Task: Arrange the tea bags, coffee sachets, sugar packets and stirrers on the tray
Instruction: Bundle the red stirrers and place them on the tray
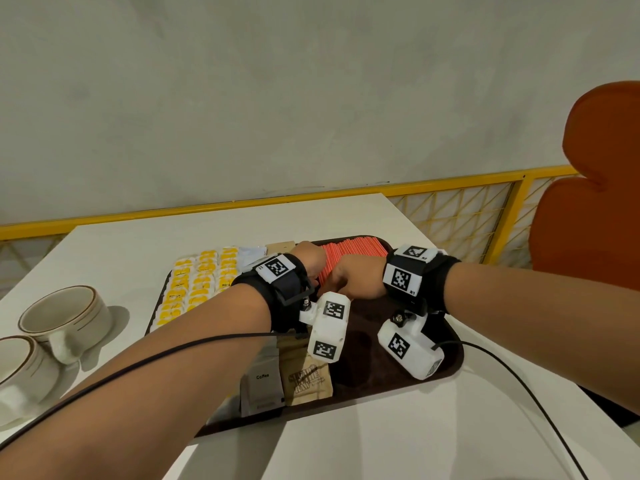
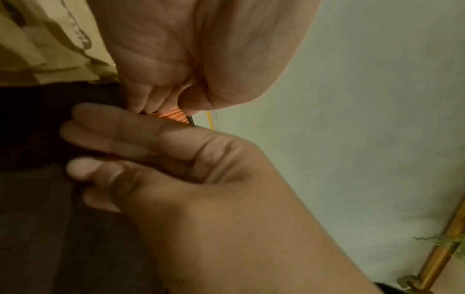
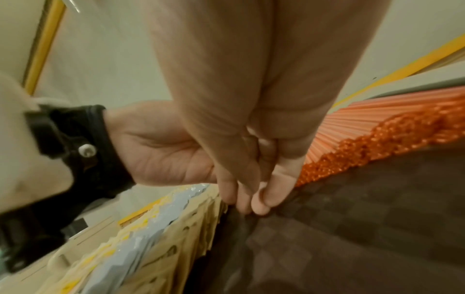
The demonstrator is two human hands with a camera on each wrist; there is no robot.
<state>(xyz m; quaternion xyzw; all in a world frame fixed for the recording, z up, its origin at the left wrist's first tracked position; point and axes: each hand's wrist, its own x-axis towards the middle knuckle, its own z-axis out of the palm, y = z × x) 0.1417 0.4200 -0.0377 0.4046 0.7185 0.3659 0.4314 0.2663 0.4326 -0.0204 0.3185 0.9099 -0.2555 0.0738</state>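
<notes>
nearest, at six o'clock on the dark brown tray (image 1: 398,386), a grey coffee sachet (image 1: 263,386) lies just beside a brown sugar packet (image 1: 306,381). past them both hands meet over the tray's middle. the right hand (image 1: 360,277) has its fingers (image 3: 239,191) and thumb pressed together, tips down on the tray floor beside the packet row; whether they pinch anything i cannot tell. the left hand (image 1: 310,259) is curled at the near ends of the orange stirrers (image 1: 349,252), its hold unclear. yellow tea bags (image 1: 194,289) fill the ten o'clock side. two cups (image 1: 65,320) stand on the white table (image 1: 138,244) at eight o'clock.
</notes>
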